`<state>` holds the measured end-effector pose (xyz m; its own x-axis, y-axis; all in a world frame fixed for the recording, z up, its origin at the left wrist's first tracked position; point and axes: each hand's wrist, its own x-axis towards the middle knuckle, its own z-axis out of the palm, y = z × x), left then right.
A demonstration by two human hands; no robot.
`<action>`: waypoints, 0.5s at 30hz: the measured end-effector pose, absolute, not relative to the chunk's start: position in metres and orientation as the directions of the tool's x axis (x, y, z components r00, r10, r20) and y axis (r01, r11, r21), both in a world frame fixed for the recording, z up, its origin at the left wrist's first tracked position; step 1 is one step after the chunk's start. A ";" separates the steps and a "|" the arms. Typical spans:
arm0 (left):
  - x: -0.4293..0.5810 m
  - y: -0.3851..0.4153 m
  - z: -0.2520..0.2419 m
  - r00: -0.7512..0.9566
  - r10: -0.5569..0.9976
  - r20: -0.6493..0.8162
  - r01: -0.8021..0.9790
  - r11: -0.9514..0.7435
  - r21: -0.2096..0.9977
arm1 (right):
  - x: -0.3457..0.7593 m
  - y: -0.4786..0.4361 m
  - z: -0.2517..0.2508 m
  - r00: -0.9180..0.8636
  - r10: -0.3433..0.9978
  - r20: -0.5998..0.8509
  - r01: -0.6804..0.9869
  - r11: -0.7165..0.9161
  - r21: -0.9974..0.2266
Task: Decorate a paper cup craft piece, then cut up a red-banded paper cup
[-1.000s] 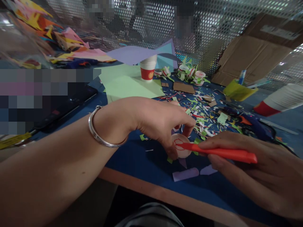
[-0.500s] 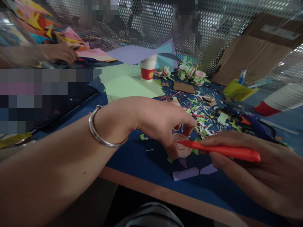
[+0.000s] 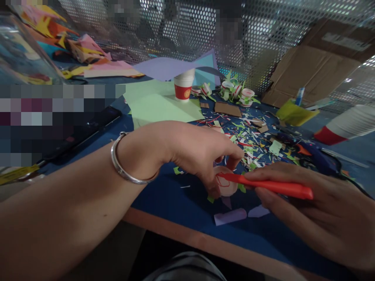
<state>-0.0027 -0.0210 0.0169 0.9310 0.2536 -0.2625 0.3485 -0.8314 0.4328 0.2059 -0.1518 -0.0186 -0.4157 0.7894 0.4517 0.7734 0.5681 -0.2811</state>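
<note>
Two hands: left hand [image 3: 199,151] pinches one white disc [image 3: 228,190], right hand [image 3: 310,214] grips one red marker [image 3: 275,187].

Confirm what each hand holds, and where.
Left hand pinches the round disc at its rim; right hand grips the red marker along its barrel, tip on the disc.

Smooth red plastic marker [image 3: 275,188], matt paper disc [image 3: 227,189] — polished metal bangle [image 3: 123,168] gleams, blue table cover [image 3: 172,197] looks dull, cardboard [image 3: 310,70] rough.
</note>
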 end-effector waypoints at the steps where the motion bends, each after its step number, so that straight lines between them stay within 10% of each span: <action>1: -0.003 -0.021 0.017 0.931 0.255 -0.262 0.350 -0.830 0.434 | 0.206 -0.152 -0.019 -0.408 0.798 0.444 0.773 0.560 -0.298; 15: -0.003 -0.022 0.017 0.932 0.257 -0.256 0.350 -0.825 0.444 | 0.207 -0.153 -0.023 -0.372 0.821 0.434 0.775 0.532 -0.341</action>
<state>-0.0030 -0.0224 0.0166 0.9317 0.2573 -0.2563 0.3500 -0.8248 0.4441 0.2069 -0.1527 -0.0230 -0.3716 0.8205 0.4343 0.7752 0.5317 -0.3411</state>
